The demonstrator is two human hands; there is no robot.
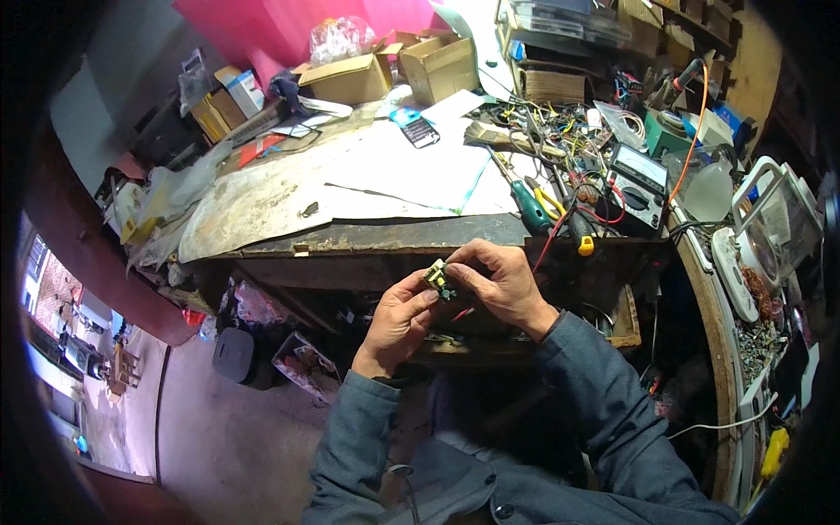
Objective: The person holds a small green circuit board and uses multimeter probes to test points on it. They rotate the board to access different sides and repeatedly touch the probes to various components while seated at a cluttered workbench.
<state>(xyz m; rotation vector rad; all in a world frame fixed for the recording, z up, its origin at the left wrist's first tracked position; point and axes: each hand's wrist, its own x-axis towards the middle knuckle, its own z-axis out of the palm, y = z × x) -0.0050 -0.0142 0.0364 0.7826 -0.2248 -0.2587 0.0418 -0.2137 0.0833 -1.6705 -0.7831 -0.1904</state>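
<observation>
a small electronic part, yellow and dark with a little green, is held in the air just in front of the near edge of the table. the left hand is nearly closed, gripping the part between thumb and fingertips from the left. the right hand is curled, its thumb and forefinger pinched together on the part's upper right side; the exact spot they pinch is too small to tell.

beyond them, a white sheet covers much of the table. to its right lie a screwdriver with a green handle and pliers with yellow grips, both near a multimeter with red leads. behind these sit a brush and a tangle of wires. a blue and black packet lies farther back, with 2 cardboard boxes behind it. below, to the left, a dark bin stands on the floor.
</observation>
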